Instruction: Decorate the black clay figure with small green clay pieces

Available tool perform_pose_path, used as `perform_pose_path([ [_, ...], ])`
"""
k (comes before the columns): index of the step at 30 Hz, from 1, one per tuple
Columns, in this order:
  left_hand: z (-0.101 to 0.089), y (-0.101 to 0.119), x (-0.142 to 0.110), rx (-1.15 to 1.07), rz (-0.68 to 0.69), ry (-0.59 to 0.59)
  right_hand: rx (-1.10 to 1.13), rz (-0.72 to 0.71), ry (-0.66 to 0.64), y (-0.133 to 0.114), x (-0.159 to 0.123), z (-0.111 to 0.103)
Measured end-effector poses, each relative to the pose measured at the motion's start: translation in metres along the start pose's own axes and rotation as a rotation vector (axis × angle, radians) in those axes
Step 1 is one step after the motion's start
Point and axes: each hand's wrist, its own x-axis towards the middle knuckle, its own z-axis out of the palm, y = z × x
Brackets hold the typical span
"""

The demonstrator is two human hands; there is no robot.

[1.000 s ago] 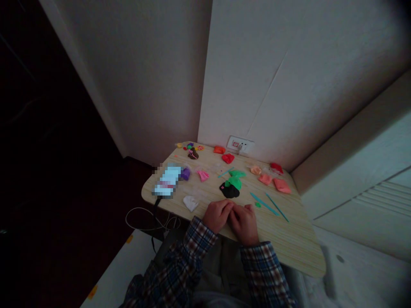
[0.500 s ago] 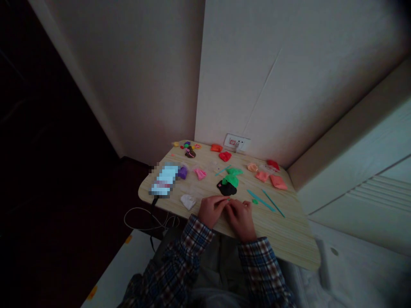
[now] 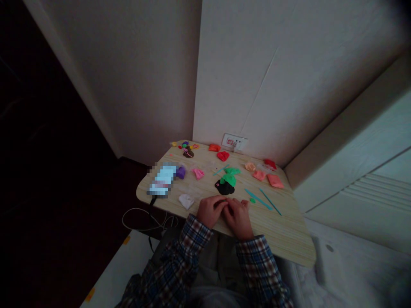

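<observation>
L hand [image 3: 209,211] has uncurled a bit vs a sec ago; its fingertips meet R hand's, R hand [image 3: 239,217] also pinched narrow; can't tell what's btwn. Black-and-green piece [image 3: 226,187] on tbl [image 3: 289,239] just beyond, small green bit [image 3: 252,200] near R.

Pixelation blurs the screen [image 3: 164,177], and the fingers [image 3: 235,205] hide anything between them.
</observation>
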Motion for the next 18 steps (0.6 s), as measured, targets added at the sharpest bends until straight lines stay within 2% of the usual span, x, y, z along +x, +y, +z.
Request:
perform_pose_path([
  [10,-0.0060,-0.0078,0.0044,-0.172,-0.007,0.119,0.162,-0.060,-0.052,-0.0058,0.0011,-0.0035],
  [18,-0.0016,-0.0080,0.0001,-0.117,-0.004,0.015,0.223,0.066,0.004,0.0019,0.0041,-0.0041],
])
